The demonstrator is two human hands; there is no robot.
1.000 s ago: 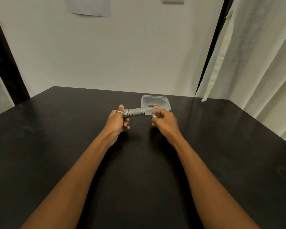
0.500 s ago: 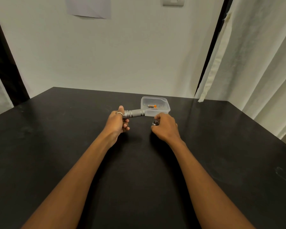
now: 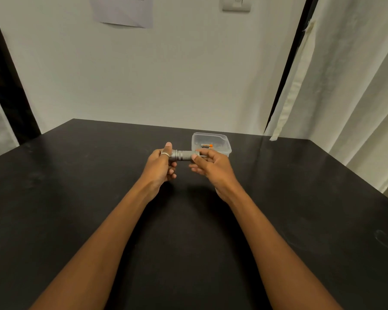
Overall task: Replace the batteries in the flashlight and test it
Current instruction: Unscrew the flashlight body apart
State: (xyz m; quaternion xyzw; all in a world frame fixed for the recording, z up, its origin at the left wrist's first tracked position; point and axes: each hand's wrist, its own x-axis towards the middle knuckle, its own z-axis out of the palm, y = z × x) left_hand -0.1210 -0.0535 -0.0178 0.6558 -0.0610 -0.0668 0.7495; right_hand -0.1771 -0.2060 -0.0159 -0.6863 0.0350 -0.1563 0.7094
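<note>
A grey metal flashlight [image 3: 183, 155] is held level above the black table [image 3: 94, 180]. My left hand [image 3: 159, 167], with a ring on the thumb, is wrapped around its left end. My right hand [image 3: 213, 168] pinches the flashlight's right end between thumb and forefinger; what sits under the fingertips is hidden. Just behind my right hand stands a small clear plastic container [image 3: 211, 135] with orange-tipped batteries [image 3: 207, 145] lying in it. The small dark cap seen earlier is not visible.
A white wall with a taped paper sheet [image 3: 123, 12] and a switch plate [image 3: 236, 4] stands behind the table. A pale curtain [image 3: 349, 86] hangs along the right side, and a dark frame [image 3: 7, 74] stands at the left.
My right hand went down to the table with a small dark cap, then rose back to the flashlight's right end. The left hand stayed in place with the flashlight.
</note>
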